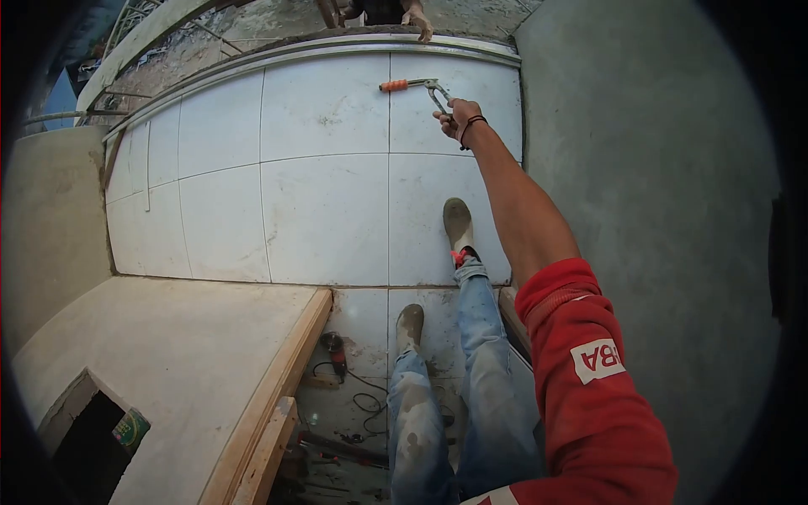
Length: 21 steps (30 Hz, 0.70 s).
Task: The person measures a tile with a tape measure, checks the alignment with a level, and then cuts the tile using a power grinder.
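My right hand (459,118) is stretched far forward over the white floor tiles (324,109), a dark band round its wrist. Its fingers are closed round one handle of a metal tool with an orange grip (394,86). The tool's orange end points left, near a tile joint and close to the far edge. My left hand does not show anywhere in the view.
Metal rails (337,44) border the far edge, where another person's hand (417,20) rests. A grey wall (640,168) rises at right. Wooden boards (278,387) frame the doorway at left. Near my boots lie a red power tool (337,355), its cord and several tools.
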{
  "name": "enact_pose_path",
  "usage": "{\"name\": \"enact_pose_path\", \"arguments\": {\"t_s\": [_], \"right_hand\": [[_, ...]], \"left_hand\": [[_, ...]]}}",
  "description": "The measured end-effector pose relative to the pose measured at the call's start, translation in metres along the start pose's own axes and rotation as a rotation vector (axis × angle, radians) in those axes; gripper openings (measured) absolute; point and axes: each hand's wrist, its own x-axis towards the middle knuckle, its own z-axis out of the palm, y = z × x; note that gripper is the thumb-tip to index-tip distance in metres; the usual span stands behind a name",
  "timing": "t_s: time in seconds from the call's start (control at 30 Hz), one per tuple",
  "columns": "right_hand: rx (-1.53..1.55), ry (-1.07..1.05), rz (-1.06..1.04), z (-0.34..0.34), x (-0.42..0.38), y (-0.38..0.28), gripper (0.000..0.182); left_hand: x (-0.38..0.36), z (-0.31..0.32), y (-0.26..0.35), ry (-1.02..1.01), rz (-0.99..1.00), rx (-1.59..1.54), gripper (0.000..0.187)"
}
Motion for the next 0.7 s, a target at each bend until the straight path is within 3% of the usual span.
{"name": "enact_pose_path", "arguments": {"t_s": [0.2, 0.33, 0.7], "right_hand": [[-0.061, -0.015, -0.023, 0.014, 0.103, -0.064, 0.035], [-0.118, -0.011, -0.039, 0.02, 0.151, -0.101, 0.03], [0.065, -0.08, -0.003, 0.047, 0.215, -0.132, 0.032]], "left_hand": [[-0.052, 0.096, 0.021, -0.088, -0.084, -0.052, 0.078], [-0.07, 0.141, 0.028, -0.156, -0.147, -0.102, 0.078], [-0.095, 0.182, 0.013, -0.304, -0.279, -0.32, 0.079]]}}
